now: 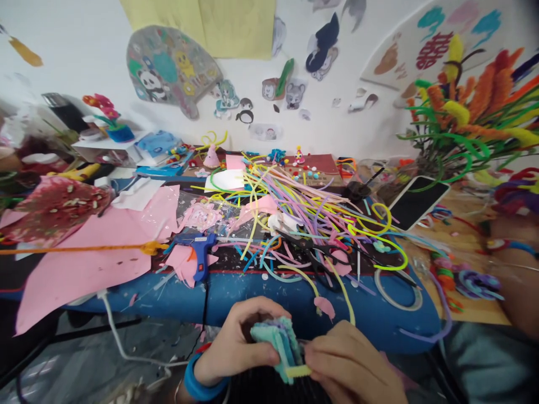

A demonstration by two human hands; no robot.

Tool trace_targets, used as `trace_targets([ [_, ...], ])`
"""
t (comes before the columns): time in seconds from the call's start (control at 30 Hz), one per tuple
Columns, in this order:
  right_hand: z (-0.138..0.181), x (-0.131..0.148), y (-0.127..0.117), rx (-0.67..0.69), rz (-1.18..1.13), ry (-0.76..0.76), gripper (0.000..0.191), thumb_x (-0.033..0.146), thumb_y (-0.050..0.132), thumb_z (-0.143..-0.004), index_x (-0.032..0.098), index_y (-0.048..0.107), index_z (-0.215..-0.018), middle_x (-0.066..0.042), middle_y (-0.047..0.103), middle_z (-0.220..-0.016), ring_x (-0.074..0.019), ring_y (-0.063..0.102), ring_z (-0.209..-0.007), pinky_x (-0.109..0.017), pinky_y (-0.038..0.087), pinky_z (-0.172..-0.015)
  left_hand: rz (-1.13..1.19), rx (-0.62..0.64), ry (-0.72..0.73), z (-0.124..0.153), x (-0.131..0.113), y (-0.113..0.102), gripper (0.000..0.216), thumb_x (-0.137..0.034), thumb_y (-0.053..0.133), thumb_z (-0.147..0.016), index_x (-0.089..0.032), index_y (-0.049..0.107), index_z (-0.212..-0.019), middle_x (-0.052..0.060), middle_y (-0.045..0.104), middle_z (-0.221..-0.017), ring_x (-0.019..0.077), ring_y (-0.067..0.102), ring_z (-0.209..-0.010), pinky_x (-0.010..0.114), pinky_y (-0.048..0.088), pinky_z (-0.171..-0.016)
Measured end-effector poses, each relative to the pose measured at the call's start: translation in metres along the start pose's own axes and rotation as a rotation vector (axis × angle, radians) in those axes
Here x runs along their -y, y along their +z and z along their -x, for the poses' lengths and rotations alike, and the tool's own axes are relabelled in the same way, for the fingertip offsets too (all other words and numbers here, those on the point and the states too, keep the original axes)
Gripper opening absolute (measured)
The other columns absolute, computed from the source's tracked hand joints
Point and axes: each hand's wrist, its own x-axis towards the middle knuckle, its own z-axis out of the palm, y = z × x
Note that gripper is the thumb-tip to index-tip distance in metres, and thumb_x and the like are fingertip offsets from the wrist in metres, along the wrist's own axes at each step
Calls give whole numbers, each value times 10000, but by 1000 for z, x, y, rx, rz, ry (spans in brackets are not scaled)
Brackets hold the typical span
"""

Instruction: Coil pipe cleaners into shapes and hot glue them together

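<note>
Close to my body, my left hand (242, 339) is closed around a fuzzy teal and purple craft piece (275, 342), layered and block-like, that looks made of pipe cleaners. Beside its lower right edge, my right hand (353, 365) has its fingers pinched together on a short pale yellow pipe cleaner (298, 371), which touches the craft piece. The fingertips hide part of the yellow strip. On the table in front lie a blue glue gun (202, 255), black-handled scissors (315, 252) and a roll of clear tape (398, 289).
Loose pipe cleaners (290, 196) in many colours spread over the blue-edged table (248, 289). Pink sheets (105, 258) lie at left. A phone (418, 202) leans at right, near a bunch of pipe-cleaner flowers (475, 106). Another person's arm (516, 269) rests at the right edge.
</note>
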Motion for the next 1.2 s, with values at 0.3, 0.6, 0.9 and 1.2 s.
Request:
trace_targets([
  [0.3, -5, -8, 7, 27, -76, 22, 221, 18, 528, -879, 170, 627, -1005, -23, 700, -727, -122, 638, -632, -268, 501, -618, 280, 201, 40, 3, 13, 5, 456, -290, 725, -808, -256, 545, -1225, 41, 688, -916, 120, 650, -702, 171, 469, -587],
  [0.6, -6, -8, 7, 31, -29, 21, 219, 31, 537, -868, 181, 634, -993, -6, 685, -728, -103, 609, -622, -246, 500, -639, 318, 299, 100, 4, 12, 3, 321, -218, 590, -912, -270, 488, -1211, 61, 705, -998, 172, 700, -853, 219, 500, -657],
  [0.9, 2, -8, 8, 16, 66, -15, 235, 18, 522, -858, 172, 621, -1006, -13, 690, -746, -117, 612, -635, -271, 491, -639, 94, 211, 46, 12, 13, -4, 261, -259, 557, -920, -273, 485, -1170, 51, 624, -991, 158, 609, -820, 257, 480, -676],
  [1.2, 2, -9, 7, -60, 80, 132, 91, 198, 579, -894, 186, 617, -976, -5, 682, -731, -117, 646, -629, -235, 511, -591, -205, 51, 173, 6, 8, 4, 513, -141, 692, -799, -309, 493, -1241, 46, 688, -1032, 185, 655, -878, 281, 502, -762],
])
